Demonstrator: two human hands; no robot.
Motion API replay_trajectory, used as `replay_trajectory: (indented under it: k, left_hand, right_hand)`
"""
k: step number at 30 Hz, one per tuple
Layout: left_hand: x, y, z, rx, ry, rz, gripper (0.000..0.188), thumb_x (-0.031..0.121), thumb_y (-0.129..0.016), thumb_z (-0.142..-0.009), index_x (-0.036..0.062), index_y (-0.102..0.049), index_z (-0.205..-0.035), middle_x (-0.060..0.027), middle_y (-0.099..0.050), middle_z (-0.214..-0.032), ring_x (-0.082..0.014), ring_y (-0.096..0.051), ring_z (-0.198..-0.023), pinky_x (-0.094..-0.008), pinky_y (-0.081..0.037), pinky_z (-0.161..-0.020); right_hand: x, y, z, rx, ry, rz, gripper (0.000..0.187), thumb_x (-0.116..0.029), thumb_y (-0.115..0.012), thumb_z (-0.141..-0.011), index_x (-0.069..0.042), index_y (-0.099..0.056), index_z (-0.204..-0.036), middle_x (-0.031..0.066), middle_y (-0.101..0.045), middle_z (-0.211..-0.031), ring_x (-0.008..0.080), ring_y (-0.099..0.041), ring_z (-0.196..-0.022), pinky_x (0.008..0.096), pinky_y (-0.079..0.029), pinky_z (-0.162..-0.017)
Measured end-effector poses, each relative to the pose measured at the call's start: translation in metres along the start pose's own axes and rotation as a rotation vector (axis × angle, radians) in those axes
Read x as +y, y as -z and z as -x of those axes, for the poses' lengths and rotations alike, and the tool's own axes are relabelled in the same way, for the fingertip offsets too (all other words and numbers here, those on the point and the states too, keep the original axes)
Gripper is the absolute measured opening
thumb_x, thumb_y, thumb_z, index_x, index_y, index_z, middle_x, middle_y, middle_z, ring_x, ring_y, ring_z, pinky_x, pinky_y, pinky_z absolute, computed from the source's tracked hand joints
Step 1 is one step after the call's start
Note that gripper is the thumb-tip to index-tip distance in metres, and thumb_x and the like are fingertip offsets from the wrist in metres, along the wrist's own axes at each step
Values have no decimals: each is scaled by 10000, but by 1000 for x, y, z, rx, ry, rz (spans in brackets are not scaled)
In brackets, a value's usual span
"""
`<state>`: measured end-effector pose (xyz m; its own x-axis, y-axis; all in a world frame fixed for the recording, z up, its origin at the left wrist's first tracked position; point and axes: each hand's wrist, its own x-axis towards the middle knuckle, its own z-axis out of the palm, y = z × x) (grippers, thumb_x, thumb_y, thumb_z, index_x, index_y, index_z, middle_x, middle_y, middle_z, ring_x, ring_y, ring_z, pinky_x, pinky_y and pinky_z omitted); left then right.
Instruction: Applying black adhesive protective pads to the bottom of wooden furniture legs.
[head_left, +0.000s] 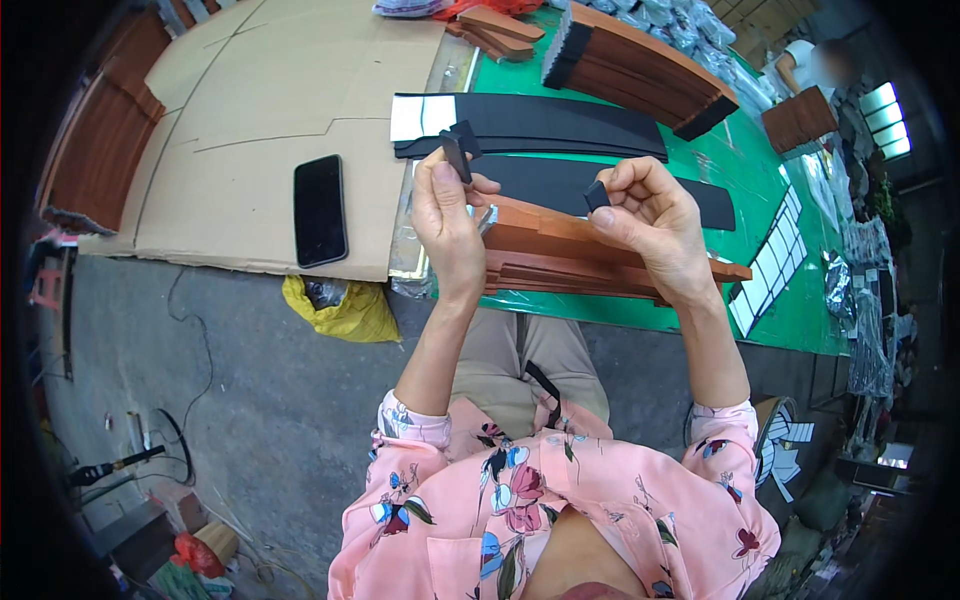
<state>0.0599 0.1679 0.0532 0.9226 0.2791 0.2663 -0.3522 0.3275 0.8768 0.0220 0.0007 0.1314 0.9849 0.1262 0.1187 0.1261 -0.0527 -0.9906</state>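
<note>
Small black rectangular pieces (457, 155) are pinched between the thumb and fingers of my left hand (448, 225). Another small black piece (597, 196) sits at the thumb and fingertip of my right hand (655, 222), whose other fingers are curled. Both hands are raised above a stack of reddish-brown slats (570, 240) near the table's front edge. Behind them lie long black strips (560, 122), with a white sheet (421, 118) at their left end. A second black strip (690, 200) is partly hidden by my right hand.
Cardboard (270, 90) covers the left side, with a black phone (319, 210) on it. The green tabletop (800, 325) bears a bundle of brown slats (640, 70) and a white label sheet (770, 260). A yellow bag (345, 312) is below the edge. A person (800, 65) is at the far right.
</note>
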Motion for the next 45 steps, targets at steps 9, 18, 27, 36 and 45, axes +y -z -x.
replay_trajectory:
  k: [9, 18, 27, 36, 45]
  left_hand:
    - [27, 12, 16, 52, -191, 142, 266, 287, -357, -971, 54, -482, -1008, -60, -536, -887, -142, -541, -778, -253, -393, -685]
    - [16, 9, 17, 11, -28, 59, 246, 251, -343, -975, 48, -472, -1026, -76, -550, -859, -147, -573, -798, -253, -410, -700]
    - [0, -5, 13, 3, 55, 106, 267, 242, -324, -982, 38, -491, -1025, -24, -554, -777, -49, -466, -650, -196, -388, -580]
    - [-3, -8, 12, 21, 50, 113, 264, 278, -342, -980, 54, -483, -987, -31, -496, -766, -90, -518, -703, -233, -413, -626]
    - [-7, -8, 12, 41, 15, 81, 260, 272, -353, -977, 49, -488, -976, -12, -480, -772, -75, -493, -709, -217, -393, -620]
  right_hand:
    - [1, -6, 9, 25, 182, 270, 335, -30, -711, -722, -5, -517, -995, 19, -545, -952, 82, -542, -852, 216, -462, -793]
    - [-2, -21, 7, -1, 313, 441, 226, -35, -699, -696, -17, -672, -920, 92, -661, -875, 184, -615, -786, 278, -500, -696]
    - [8, -36, -8, -2, 417, 688, 241, -31, -701, -667, -25, -670, -906, 90, -660, -873, 222, -593, -809, 309, -487, -708]
    - [7, -40, -11, -32, 436, 770, 239, -34, -707, -654, -39, -680, -892, 93, -664, -870, 240, -599, -825, 322, -486, -740]
    - [7, -41, -12, -31, 416, 763, 239, -34, -711, -647, -39, -680, -884, 98, -665, -864, 235, -614, -838, 322, -491, -738]
